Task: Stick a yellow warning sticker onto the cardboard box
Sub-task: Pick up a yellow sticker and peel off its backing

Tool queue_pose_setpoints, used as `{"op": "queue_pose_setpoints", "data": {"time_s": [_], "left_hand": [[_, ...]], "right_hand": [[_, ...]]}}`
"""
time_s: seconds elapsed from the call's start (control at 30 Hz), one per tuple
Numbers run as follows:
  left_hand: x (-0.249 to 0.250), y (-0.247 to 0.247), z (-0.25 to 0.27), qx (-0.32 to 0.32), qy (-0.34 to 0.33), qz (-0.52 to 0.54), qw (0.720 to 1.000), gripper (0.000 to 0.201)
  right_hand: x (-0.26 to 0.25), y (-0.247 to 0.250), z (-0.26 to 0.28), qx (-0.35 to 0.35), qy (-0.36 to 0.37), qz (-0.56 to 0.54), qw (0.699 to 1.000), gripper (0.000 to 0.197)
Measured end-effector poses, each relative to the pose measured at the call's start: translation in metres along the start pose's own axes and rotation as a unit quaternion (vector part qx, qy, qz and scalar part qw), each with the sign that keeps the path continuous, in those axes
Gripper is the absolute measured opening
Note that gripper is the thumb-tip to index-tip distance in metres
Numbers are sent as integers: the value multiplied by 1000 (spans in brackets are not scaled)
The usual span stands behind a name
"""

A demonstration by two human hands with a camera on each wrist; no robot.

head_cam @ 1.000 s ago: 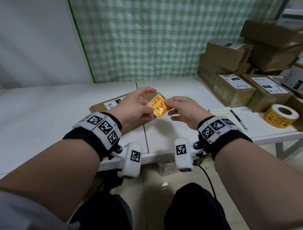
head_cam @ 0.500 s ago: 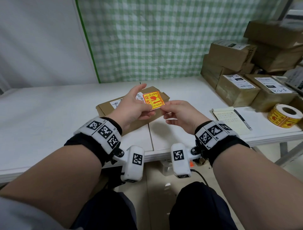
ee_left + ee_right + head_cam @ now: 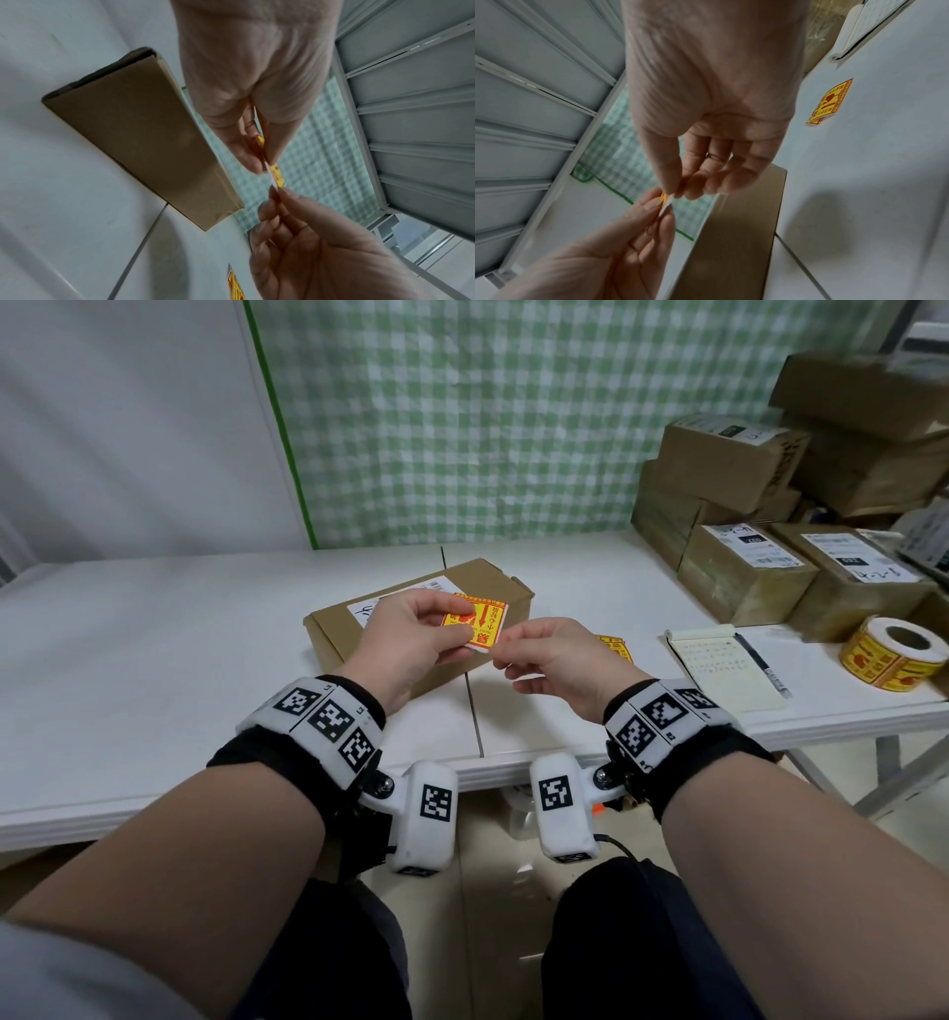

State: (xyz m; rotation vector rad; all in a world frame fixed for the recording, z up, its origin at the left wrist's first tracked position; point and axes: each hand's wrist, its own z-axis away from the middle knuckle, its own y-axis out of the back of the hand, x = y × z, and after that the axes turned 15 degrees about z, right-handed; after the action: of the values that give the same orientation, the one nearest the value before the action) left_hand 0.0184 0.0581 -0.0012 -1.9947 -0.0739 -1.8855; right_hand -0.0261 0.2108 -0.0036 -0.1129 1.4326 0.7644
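We see a yellow warning sticker (image 3: 480, 624) printed in red with a red arrow and white backing edge, held over a plain brown cardboard box (image 3: 411, 629) bearing a white label, on a white bench (image 3: 154, 629). Behind hangs a green-and-white checked cloth (image 3: 462, 418) with a green border; at right we note a yellow-and-red sticker roll (image 3: 893, 657) with white core, and brown stacked boxes (image 3: 744, 505) with white labels. Our wristbands (image 3: 318, 719) are white with black square codes over black straps.
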Motion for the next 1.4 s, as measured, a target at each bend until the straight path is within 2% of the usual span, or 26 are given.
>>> {"op": "queue_pose_setpoints", "data": {"time_s": [0.27,0.43,0.6,0.8,1.0,1.1,1.23,1.4], "left_hand": [[3,1,9,21,-19,-4,1000,18],[1,2,13,20,-6,0,1000,17],[-1,2,20,-9,-18,-116,993,9],[3,1,22,-65,-52,-266,960,4],[6,-3,21,-93,-43,-331,938,6],[6,-4,19,-103,-70,-388,913,9],[2,-7,17,-114,-106,-449,880,13],[-3,-9,14,-116,-150,-509,840,17]], "right_hand": [[-3,-3,6,-7,16,-5,1000,16],[-4,-5,10,7,18,-6,1000,17],[-5,-8,10,21,24,-1,999,16],[-3,-12,13,48,39,25,998,19],[3,-10,12,54,65,74,994,23],[6,-9,10,48,71,98,991,23],[9,-9,9,68,76,129,986,11],[12,-10,4,84,77,166,980,15]]}}
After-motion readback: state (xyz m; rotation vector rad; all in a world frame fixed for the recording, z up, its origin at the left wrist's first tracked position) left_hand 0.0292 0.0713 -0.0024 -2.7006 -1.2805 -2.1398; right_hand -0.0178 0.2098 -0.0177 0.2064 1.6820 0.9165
